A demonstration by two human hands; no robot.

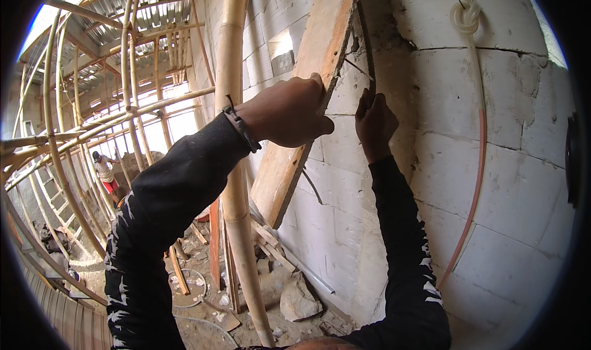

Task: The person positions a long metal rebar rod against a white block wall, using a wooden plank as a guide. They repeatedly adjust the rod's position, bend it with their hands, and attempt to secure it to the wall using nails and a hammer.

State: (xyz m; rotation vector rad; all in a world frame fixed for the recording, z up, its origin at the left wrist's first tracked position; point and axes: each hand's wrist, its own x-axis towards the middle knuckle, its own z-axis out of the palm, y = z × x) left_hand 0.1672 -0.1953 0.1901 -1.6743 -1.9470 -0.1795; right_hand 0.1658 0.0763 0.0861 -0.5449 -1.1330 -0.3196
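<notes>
A long, rough wooden plank (274, 184) leans at a slant in front of the white block wall, with thin metal pieces sticking out along its edge. My left hand (286, 110) is closed on the plank, partly over its right edge, beside an upright bamboo pole (233, 190). My right hand (375, 119) is closed around the lower part of a narrow dark strip (366, 48) that runs down behind the plank's right edge; what the strip is made of I cannot make out.
Bamboo scaffolding (129, 104) and a ladder (56, 205) fill the left, where another person (106, 174) stands. A clear-and-red hose (480, 165) hangs on the wall (517, 214) at right. A broken stone (298, 297), timber offcuts (277, 254) and rubble lie low in view.
</notes>
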